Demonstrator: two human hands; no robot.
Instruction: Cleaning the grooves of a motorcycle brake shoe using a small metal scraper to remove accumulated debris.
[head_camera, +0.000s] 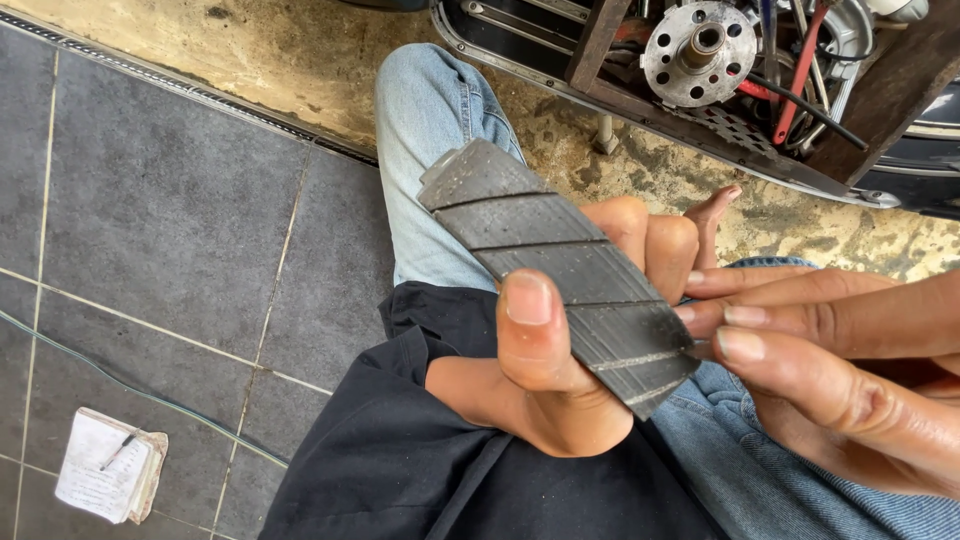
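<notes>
My left hand (560, 370) grips a long curved grey brake shoe (560, 260) with diagonal grooves across its lining; the thumb presses on its near edge and the fingers wrap behind it. My right hand (840, 370) comes in from the right with its fingers held straight, the fingertips touching the lower right end of the shoe. The shoe is held over my lap, above blue jeans (430, 150) and a black shirt (420, 450).
A motorbike's underside with a round drilled metal hub (700, 50), cables and a rusty frame stands at the top right on stained concrete (300, 50). Dark grey floor tiles (170, 210) lie to the left, with a small notepad and pen (110, 465) on them.
</notes>
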